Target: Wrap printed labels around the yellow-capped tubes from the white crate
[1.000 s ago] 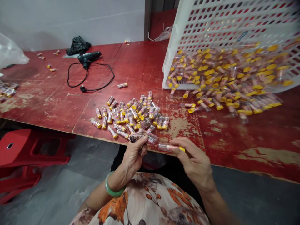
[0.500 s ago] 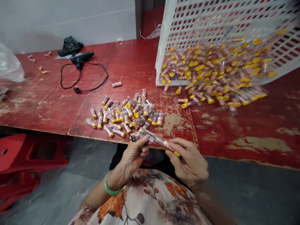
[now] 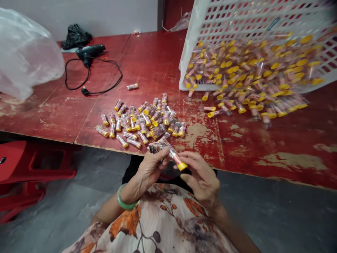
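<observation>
Floral garment point(image 3: 158, 225) covering the lap, jade bangle point(image 3: 123, 198) circling the left wrist. Left hand point(image 3: 151, 172) clenching a small bundle of labelled tubes point(image 3: 157, 147), too blurred to count. Right hand point(image 3: 200, 175) grasping a clear yellow-capped tube point(image 3: 175, 158) between its fingers, the tube's other end meeting the bundle. Both hands hovering just off the near edge of the scuffed red worktop point(image 3: 202, 147). Red plastic stool point(image 3: 26, 161) standing on the concrete floor point(image 3: 79, 196) at left, below the edge. Loose pile of capped tubes point(image 3: 139, 121) lying directly ahead of the hands, one stray tube point(image 3: 132, 86) beyond it. White plastic crate point(image 3: 189, 59) leaning on its side at right, a mass of tubes point(image 3: 250, 66) spilling from its open top across the worktop. Black glue gun point(image 3: 89, 51) lying far left, its cord point(image 3: 105, 75) looping nearby, black bag point(image 3: 76, 37) behind, clear plastic bag point(image 3: 26, 52) bulging at the left.
</observation>
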`<state>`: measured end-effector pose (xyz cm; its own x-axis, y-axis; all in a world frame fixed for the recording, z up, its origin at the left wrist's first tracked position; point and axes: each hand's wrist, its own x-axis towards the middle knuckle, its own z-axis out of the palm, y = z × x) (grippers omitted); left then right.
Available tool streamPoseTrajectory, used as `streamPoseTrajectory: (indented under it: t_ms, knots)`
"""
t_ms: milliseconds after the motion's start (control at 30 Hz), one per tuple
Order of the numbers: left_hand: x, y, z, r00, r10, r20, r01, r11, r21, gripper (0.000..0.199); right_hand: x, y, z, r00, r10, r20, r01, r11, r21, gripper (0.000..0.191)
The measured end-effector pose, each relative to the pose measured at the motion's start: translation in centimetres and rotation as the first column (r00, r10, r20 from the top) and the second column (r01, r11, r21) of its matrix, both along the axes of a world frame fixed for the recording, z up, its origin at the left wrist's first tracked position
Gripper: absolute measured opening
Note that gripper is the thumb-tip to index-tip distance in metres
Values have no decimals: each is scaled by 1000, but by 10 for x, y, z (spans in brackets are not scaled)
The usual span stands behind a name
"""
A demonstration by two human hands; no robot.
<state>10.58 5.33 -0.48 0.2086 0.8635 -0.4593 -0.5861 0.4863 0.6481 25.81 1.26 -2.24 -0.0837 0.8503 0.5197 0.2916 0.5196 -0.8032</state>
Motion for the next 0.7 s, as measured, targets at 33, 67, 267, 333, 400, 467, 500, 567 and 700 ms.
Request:
streamPoseTrajectory:
  t_ms: [33,67,267,333,400,467,500,567,700]
  knots:
    - [-1,1,1,1000,-6,5,6,1000,-6,33,2,0,2,999,16,-38,-18,999,-44,29]
    - [-1,1,3,1000,-9,7,9,1000,-10,33,3,0,3,998,7,-68,-11,998,-59,29]
    - [0,1,11,999,47,-15,-48,999,-14,32,-3,-1,11,983,-167,-75,172,982,73,26]
    - [2,0,12,996,85,-41,-87,995,-50,32,-5,-2,11,979,-198,-51,203,973,107,26]
    - [3,-2,11,992,112,-64,-117,991,-72,34,-7,-3,10,974,-223,-31,225,965,136,26]
    - [5,-4,10,992,104,-78,-108,993,-46,34,-8,-4,7,967,-253,-20,253,952,175,26]
    - [5,-5,10,993,85,-85,-87,996,-23,33,-8,-5,5,962,-273,-12,270,943,192,25]
    - [6,-7,9,995,29,-99,-27,999,26,32,-9,-5,3,948,-319,4,311,926,216,23]
    - [5,-10,8,991,-78,-107,82,996,36,33,-13,-3,3,930,-366,-4,360,911,201,17]
